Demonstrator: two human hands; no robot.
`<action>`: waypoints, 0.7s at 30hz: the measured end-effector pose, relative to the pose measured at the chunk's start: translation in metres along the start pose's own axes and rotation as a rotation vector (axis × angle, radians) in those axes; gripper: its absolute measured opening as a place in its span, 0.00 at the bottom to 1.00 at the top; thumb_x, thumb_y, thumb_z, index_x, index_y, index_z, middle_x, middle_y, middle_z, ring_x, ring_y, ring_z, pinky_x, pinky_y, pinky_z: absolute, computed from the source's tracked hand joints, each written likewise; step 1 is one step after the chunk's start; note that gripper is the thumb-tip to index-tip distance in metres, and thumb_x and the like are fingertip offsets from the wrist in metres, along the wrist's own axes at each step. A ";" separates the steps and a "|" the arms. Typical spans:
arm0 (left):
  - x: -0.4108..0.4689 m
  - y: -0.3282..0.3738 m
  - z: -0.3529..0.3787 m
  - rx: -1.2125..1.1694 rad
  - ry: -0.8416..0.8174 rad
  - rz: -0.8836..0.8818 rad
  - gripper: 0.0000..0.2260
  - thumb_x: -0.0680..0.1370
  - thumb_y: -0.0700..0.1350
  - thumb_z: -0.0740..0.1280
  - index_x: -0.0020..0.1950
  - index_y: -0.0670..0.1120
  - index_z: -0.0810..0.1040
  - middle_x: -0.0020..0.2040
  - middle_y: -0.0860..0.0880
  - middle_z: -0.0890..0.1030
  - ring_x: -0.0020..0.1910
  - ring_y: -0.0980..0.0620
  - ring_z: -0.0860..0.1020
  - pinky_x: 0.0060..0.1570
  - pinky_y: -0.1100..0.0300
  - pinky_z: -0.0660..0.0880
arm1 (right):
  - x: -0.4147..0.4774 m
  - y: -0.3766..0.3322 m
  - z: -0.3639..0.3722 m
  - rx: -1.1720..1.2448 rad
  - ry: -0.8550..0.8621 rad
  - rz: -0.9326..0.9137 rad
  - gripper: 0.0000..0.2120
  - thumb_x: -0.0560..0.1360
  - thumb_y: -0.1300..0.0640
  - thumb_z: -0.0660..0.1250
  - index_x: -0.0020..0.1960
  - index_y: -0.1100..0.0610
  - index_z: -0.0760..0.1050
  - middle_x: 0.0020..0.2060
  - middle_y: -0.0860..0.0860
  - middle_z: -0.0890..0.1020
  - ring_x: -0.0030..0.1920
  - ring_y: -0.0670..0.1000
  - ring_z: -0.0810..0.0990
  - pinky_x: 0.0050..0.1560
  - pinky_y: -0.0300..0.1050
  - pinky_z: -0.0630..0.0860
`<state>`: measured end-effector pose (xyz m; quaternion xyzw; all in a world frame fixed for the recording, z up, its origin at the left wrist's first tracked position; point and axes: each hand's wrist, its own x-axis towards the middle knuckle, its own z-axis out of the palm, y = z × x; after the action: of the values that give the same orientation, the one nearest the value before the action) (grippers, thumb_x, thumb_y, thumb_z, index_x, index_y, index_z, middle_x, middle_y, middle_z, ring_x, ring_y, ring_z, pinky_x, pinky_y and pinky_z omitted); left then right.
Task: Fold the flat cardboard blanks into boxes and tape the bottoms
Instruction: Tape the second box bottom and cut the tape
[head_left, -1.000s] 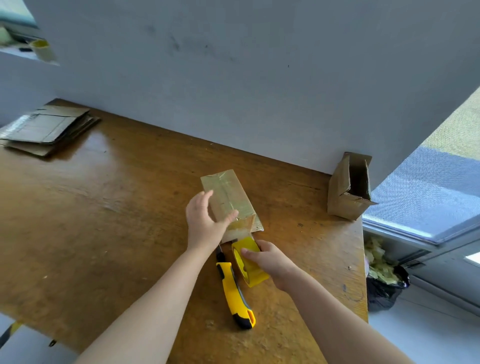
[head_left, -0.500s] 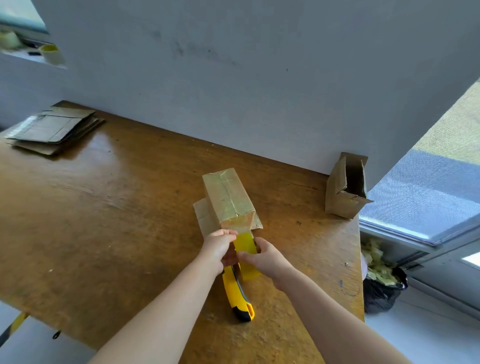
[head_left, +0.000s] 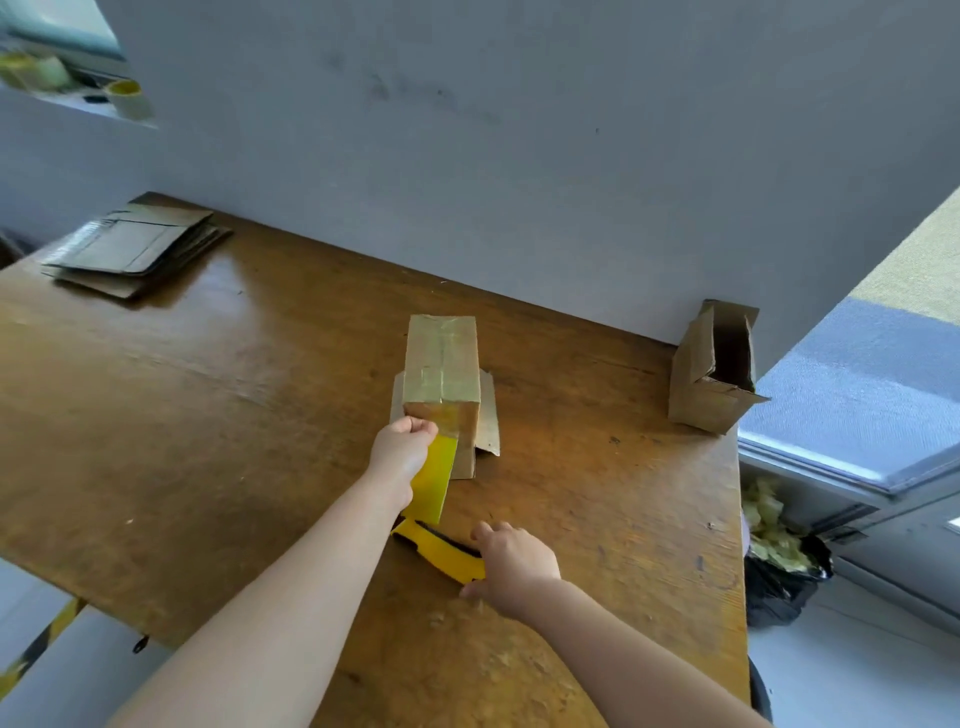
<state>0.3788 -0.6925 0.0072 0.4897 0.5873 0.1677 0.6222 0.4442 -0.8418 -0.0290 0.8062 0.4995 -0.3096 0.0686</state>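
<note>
Bare table (head_left: 249, 395) lies open between the flat blanks (head_left: 132, 247) and the taped box (head_left: 441, 374).

A brown cardboard box (head_left: 441, 374) stands bottom-up mid-table, its taped base glossy and its flaps splayed beneath. A yellow tape roll (head_left: 434, 480) touches its near face. Flat blanks (head_left: 135, 249) are stacked at the far-left corner. A second box (head_left: 714, 369), folded and open, sits at the far-right corner.

Two folded cardboard boxes: one taped box (head_left: 441, 364) touching the fingers of the left hand (head_left: 400, 452), and one open box (head_left: 696, 384) well beyond the fingers of the right hand (head_left: 514, 566). One stack of flat blanks (head_left: 130, 249) lies far left of the left fingers; its sheets cannot be counted. One yellow utility knife (head_left: 441, 551) is held in the right fingers. One length of yellow tape (head_left: 434, 483) hangs just below the left fingers.
</note>
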 end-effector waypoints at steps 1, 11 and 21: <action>0.002 0.000 -0.002 0.012 0.007 0.017 0.04 0.80 0.44 0.64 0.49 0.45 0.77 0.52 0.46 0.77 0.54 0.47 0.72 0.53 0.55 0.66 | 0.000 -0.001 0.001 -0.087 0.017 -0.041 0.28 0.75 0.46 0.69 0.71 0.52 0.65 0.61 0.54 0.74 0.61 0.57 0.75 0.51 0.50 0.74; 0.013 -0.002 -0.018 0.215 -0.038 0.068 0.03 0.79 0.43 0.65 0.47 0.44 0.77 0.46 0.47 0.77 0.46 0.50 0.72 0.47 0.57 0.67 | 0.003 0.024 -0.004 -0.509 0.150 -0.143 0.24 0.75 0.55 0.66 0.69 0.55 0.66 0.64 0.56 0.69 0.63 0.58 0.69 0.62 0.53 0.67; 0.017 -0.008 -0.020 0.247 -0.024 0.058 0.04 0.80 0.44 0.64 0.49 0.45 0.77 0.49 0.46 0.77 0.50 0.48 0.73 0.47 0.56 0.67 | -0.002 0.046 -0.017 -0.201 0.211 -0.098 0.13 0.77 0.58 0.61 0.61 0.53 0.67 0.54 0.53 0.77 0.51 0.55 0.78 0.42 0.47 0.73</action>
<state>0.3622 -0.6750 -0.0055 0.5816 0.5815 0.1061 0.5589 0.4898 -0.8594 -0.0235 0.7980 0.5711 -0.1748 0.0807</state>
